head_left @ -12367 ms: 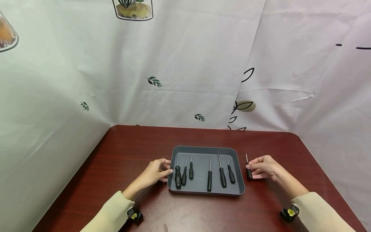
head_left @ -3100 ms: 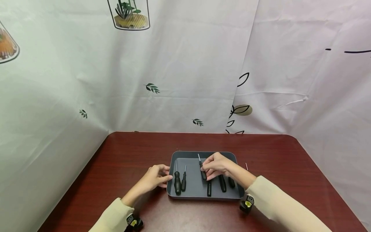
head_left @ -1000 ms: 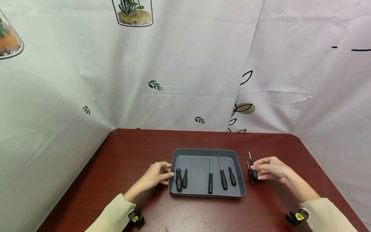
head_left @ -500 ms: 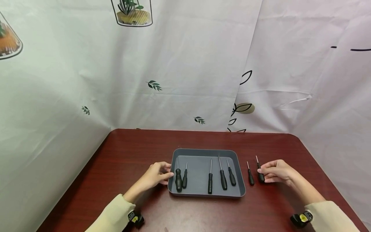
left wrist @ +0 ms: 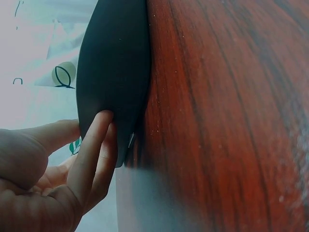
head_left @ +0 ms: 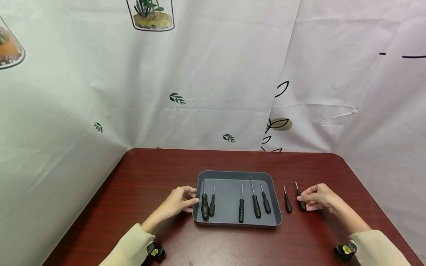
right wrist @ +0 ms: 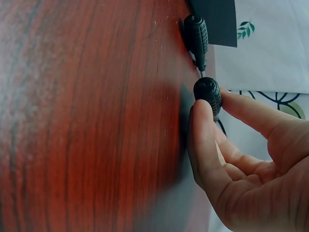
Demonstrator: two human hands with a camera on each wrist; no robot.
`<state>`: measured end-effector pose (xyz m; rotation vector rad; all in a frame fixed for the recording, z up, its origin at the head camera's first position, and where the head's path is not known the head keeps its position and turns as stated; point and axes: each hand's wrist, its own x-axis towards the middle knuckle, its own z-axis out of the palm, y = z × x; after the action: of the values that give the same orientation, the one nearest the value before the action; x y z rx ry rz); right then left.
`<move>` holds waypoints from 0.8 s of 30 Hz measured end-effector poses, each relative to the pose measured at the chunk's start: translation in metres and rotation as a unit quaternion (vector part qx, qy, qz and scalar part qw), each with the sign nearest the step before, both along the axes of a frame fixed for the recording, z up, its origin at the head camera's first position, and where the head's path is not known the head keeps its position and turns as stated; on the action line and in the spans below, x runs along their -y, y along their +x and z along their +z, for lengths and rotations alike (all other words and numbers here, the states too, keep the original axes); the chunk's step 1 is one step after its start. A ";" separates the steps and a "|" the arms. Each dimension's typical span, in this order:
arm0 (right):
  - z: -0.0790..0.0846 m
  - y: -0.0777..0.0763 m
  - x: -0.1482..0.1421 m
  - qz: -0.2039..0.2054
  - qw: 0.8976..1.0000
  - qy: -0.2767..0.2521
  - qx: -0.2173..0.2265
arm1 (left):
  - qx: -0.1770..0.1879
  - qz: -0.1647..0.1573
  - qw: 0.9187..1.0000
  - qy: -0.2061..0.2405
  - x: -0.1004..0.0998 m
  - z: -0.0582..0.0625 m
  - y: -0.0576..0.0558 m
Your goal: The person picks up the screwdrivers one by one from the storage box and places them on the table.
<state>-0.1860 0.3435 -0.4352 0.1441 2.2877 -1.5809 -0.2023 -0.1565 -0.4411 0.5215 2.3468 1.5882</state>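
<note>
Where the right hand [head_left: 318,197] pinches: the held screwdriver [head_left: 302,206] has a slim black handle and a thin metal shaft, which points to the far side of the table [head_left: 246,242].
Butt of its handle: rounded and black, with small ridges along the side, as the right wrist view shows it from near; from the head these details are too small to read.
Seen from the head only: five screwdrivers [head_left: 241,212] inside the grey tray [head_left: 226,203], two of them by its left wall and three in its right part, all with handles toward the person.
Seen from the left wrist: the outer side of the tray wall in close view, with one fingertip of the left hand [head_left: 181,198] pressed on it.
Right fingers: closed together on the handle, which lies between the thumb and the fingertips; the shaft goes out beyond them.
Left fingers: pinching the left wall of the tray, with the thumb at the rim.
Place of the held screwdriver: to the right of the tray, apart from it, with a loose screwdriver [head_left: 288,205] lying between; whether it touches the table, I cannot tell.
</note>
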 end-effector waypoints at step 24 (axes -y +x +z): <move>-0.002 0.000 0.006 -0.006 0.998 0.056 -0.018 | 0.001 0.003 1.000 -0.002 0.000 -0.004 -0.003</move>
<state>-0.1862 0.3372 -0.4370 0.1576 2.4092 -1.4714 -0.2052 -0.1565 -0.4453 0.5116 2.3513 1.5847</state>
